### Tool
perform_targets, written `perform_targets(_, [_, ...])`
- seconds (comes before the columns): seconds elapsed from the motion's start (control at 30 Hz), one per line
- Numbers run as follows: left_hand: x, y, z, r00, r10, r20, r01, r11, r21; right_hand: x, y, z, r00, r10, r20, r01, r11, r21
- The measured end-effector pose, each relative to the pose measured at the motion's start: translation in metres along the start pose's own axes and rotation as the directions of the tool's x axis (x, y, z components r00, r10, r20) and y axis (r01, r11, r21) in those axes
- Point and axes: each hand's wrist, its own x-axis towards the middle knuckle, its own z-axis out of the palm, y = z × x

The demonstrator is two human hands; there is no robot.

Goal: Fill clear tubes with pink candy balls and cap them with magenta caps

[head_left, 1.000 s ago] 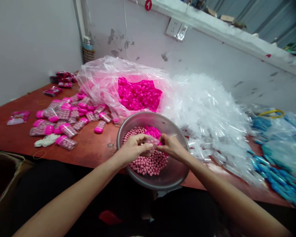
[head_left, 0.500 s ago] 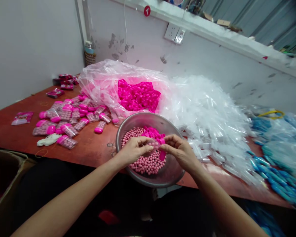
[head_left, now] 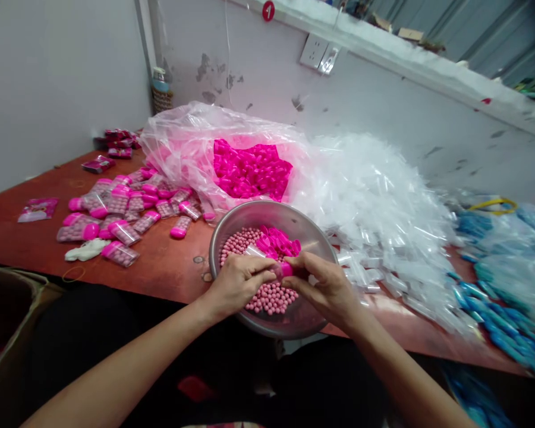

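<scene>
Over a metal bowl (head_left: pixel 314 238), my left hand (head_left: pixel 238 285) is closed in a pinch on a small clear bottle (head_left: pixel 277 271), mostly hidden by the fingers. My right hand (head_left: pixel 323 285) pinches the bright pink cap (head_left: pixel 286 269) at the bottle's right end. Whether the cap is fully seated cannot be seen. Pink beads (head_left: pixel 271 299) lie in the bowl below both hands. Loose pink caps (head_left: pixel 279 241) are heaped on the beads toward the back. A clear tube-like piece (head_left: pixel 254 251) shows just behind my left fingers.
Filled pink-capped bottles (head_left: pixel 123 232) lie on the red table (head_left: pixel 169 267) at left. Behind the bowl, a plastic bag (head_left: pixel 182 134) holds more pink caps. Clear empty bottles (head_left: pixel 374 190) are piled at right, beside blue wrapped items (head_left: pixel 503 309). A cardboard box (head_left: pixel 40 297) stands lower left.
The bottle and cap between my hands have dropped slightly and turned. My right fingers now cover more of the cap, and the clear piece behind my left fingers has come into view.
</scene>
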Motion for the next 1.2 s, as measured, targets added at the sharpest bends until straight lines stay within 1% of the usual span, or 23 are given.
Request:
perform_targets(0.07, [-0.002,-0.002,0.002,0.998,0.057,-0.002,-0.056,0.996,0.073,-0.003,-0.001,0.002,0.999,-0.053,-0.001,0.053,0.994,-0.094])
perform_targets(0.13, [-0.004,-0.003,0.004,0.993,0.116,-0.004,-0.114,0.983,0.146,-0.005,-0.001,0.003,0.997,-0.078,0.006,0.078,0.988,-0.133])
perform_targets(0.27, [-0.009,-0.004,0.007,0.982,0.19,-0.001,-0.183,0.946,0.268,-0.008,-0.002,0.003,0.999,-0.033,0.043,0.038,0.994,-0.106])
perform_targets(0.37, [-0.01,-0.003,0.008,0.979,0.202,0.013,-0.196,0.929,0.314,-0.008,-0.004,0.002,0.997,-0.018,0.07,0.025,0.995,-0.097])
perform_targets(0.43, [-0.007,-0.002,0.007,0.989,0.148,0.002,-0.144,0.959,0.244,-0.005,-0.004,0.001,0.998,-0.031,0.053,0.036,0.996,-0.087])
perform_targets(0.47, [-0.005,-0.001,0.007,0.996,0.091,-0.009,-0.088,0.982,0.166,-0.004,-0.004,0.001,0.999,-0.023,0.031,0.025,0.998,-0.061])
perform_targets(0.5, [-0.003,0.001,0.006,1.0,0.017,-0.012,-0.017,0.998,0.056,-0.002,-0.004,0.0,1.0,0.002,-0.001,-0.002,1.0,-0.01])
perform_targets(0.53, [-0.001,0.003,0.005,0.998,-0.067,-0.004,0.066,0.995,-0.076,0.0,-0.004,0.0,0.998,0.047,-0.037,-0.044,0.997,0.07])
perform_targets(0.57, [0.001,0.004,0.005,0.988,-0.152,0.012,0.151,0.965,-0.215,0.001,-0.003,0.0,0.992,0.106,-0.065,-0.093,0.979,0.179])
perform_targets(0.6, [0.003,0.006,0.004,0.973,-0.23,0.03,0.226,0.91,-0.347,0.002,-0.002,-0.001,0.984,0.164,-0.075,-0.134,0.942,0.308])
perform_targets(0.63, [0.005,0.007,0.004,0.955,-0.294,0.04,0.279,0.842,-0.462,0.001,-0.001,-0.001,0.975,0.213,-0.066,-0.162,0.881,0.444])
perform_targets(0.67, [0.006,0.007,0.003,0.937,-0.346,0.043,0.311,0.773,-0.553,-0.001,0.0,-0.001,0.968,0.248,-0.04,-0.181,0.798,0.575])
perform_targets(0.7, [0.006,0.007,0.003,0.922,-0.385,0.035,0.323,0.716,-0.619,-0.003,0.001,0.0,0.963,0.269,-0.003,-0.194,0.702,0.685])
perform_targets(0.73, [0.006,0.007,0.002,0.911,-0.413,0.02,0.323,0.681,-0.658,-0.007,0.003,0.0,0.959,0.282,0.036,-0.207,0.606,0.768])
perform_targets(0.77, [0.006,0.006,0.001,0.905,-0.426,0.005,0.318,0.667,-0.674,-0.01,0.004,0.001,0.953,0.298,0.064,-0.218,0.52,0.826])
perform_targets(0.83, [0.004,0.004,-0.001,0.908,-0.418,-0.02,0.306,0.697,-0.648,-0.016,0.006,0.004,0.93,0.357,0.084,-0.232,0.396,0.888])
perform_targets(0.9, [0.002,0.004,-0.002,0.928,-0.37,-0.05,0.28,0.779,-0.561,-0.016,0.008,0.006,0.901,0.429,0.066,-0.229,0.34,0.912])
perform_targets(0.97, [0.0,0.004,-0.002,0.961,-0.266,-0.076,0.208,0.875,-0.438,-0.013,0.008,0.006,0.884,0.461,0.07,-0.235,0.311,0.921])
perform_targets(1.0, [-0.001,0.004,-0.002,0.976,-0.204,-0.078,0.16,0.911,-0.38,-0.01,0.007,0.006,0.885,0.452,0.108,-0.26,0.29,0.921])
perform_targets(1.07, [-0.003,0.004,-0.001,0.993,-0.099,-0.069,0.074,0.951,-0.3,-0.005,0.005,0.005,0.886,0.392,0.248,-0.352,0.221,0.91])
perform_targets(1.13, [-0.004,0.003,0.001,0.997,-0.05,-0.058,0.032,0.96,-0.277,-0.001,0.002,0.006,0.866,0.314,0.388,-0.448,0.143,0.883])
perform_targets(1.2, [-0.005,0.002,0.003,0.998,-0.042,-0.052,0.026,0.958,-0.284,0.001,-0.001,0.009,0.847,0.274,0.455,-0.492,0.082,0.867])
